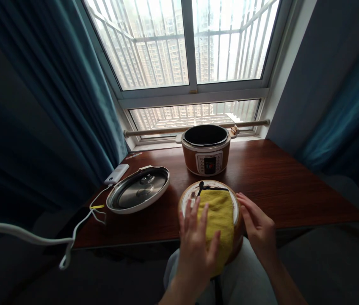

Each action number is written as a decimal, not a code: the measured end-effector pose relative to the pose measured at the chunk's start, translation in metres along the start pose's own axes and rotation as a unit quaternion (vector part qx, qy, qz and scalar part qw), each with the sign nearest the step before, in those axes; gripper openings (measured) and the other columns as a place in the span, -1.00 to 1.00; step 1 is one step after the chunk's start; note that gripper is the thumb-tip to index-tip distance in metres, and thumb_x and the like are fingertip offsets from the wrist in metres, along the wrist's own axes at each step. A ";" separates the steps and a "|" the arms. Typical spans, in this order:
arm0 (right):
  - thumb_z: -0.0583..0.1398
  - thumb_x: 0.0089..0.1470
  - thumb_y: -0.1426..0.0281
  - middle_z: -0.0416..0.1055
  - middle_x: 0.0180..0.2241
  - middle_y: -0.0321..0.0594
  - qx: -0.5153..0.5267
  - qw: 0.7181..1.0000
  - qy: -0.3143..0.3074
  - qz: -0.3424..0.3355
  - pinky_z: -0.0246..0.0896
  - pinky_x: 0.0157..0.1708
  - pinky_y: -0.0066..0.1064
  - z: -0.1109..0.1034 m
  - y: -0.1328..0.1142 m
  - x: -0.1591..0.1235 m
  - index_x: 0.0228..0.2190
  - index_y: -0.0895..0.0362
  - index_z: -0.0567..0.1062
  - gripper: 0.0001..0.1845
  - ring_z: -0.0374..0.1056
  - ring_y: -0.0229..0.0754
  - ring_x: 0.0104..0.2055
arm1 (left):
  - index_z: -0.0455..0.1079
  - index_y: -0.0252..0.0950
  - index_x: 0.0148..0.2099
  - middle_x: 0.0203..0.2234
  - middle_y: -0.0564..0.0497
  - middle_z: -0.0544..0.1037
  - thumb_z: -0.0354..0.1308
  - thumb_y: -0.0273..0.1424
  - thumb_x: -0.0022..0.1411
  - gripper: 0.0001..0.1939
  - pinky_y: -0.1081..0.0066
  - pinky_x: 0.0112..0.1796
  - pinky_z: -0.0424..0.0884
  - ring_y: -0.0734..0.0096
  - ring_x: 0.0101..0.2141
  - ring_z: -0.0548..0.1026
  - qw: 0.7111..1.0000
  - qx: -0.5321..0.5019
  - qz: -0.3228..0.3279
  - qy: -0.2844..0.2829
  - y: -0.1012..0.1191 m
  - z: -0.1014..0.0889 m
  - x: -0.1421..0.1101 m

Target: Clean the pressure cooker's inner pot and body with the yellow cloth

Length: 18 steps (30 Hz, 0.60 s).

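A yellow cloth (216, 212) with a dark edge and loop lies over a round brown-sided vessel (184, 199). The vessel's pale face has dark stains, and it rests at the table's front edge, by the lap. Spread fingers of my left hand (195, 239) lie flat on the cloth. At the vessel's right rim is my right hand (258, 224), its fingers stretched out and touching the side; the thumb is not clearly visible. Just behind stands a brown and white electric cooker (206, 154), open at the top with a dark interior and a front control panel.
Left on the wooden table (281, 182) lies an upturned cooker lid (138, 190). Beside it are a white power bank (116, 174) and a white cable (81, 222) hanging over the edge. A barred window (192, 46) is behind, with blue curtains (81, 84) at the sides.
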State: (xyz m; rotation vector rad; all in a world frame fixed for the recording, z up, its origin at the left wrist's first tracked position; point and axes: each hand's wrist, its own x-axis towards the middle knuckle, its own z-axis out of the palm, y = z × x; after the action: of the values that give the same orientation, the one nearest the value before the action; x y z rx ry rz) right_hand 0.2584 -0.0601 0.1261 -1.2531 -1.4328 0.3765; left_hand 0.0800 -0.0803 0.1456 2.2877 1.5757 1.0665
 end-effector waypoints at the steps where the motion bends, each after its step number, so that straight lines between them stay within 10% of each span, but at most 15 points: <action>1: 0.03 0.12 0.31 0.28 0.05 -0.12 -0.020 0.999 0.027 0.028 0.06 0.11 -0.11 0.003 0.010 -0.003 -0.04 0.10 0.38 -0.63 0.18 -0.07 0.11 | -0.05 -0.19 0.27 0.25 -0.06 -0.02 0.02 -0.29 0.18 -0.37 -0.05 0.15 -0.17 0.01 0.23 -0.15 0.999 0.009 0.032 -0.034 0.010 0.005 0.001; 7: -0.01 0.13 0.19 0.14 0.14 -0.06 -0.005 0.992 -0.037 0.122 -0.05 0.17 -0.12 0.019 0.044 -0.014 0.10 0.22 0.21 -0.43 0.05 -0.07 0.18 | 0.04 -0.19 0.24 0.18 -0.05 0.16 -0.04 -0.26 0.22 -0.45 -0.03 0.09 0.02 -0.03 0.16 0.09 0.992 0.054 0.051 -0.098 0.014 0.032 -0.002; 18: -0.01 0.14 0.25 0.16 0.13 -0.09 -0.010 0.996 -0.030 0.087 -0.06 0.17 -0.08 0.018 0.048 -0.015 0.09 0.18 0.23 -0.48 0.07 -0.07 0.17 | 0.22 -0.12 0.14 0.14 0.04 0.23 -0.13 -0.44 0.24 -0.57 0.08 0.15 -0.01 0.19 0.19 0.04 0.999 -0.038 -0.019 -0.005 -0.056 0.007 -0.016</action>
State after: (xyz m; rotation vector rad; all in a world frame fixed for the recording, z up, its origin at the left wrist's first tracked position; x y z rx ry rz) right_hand 0.2624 -0.0471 0.0743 -1.3980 -1.3847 0.5230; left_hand 0.0389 -0.0685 0.1050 2.2020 1.5413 1.0850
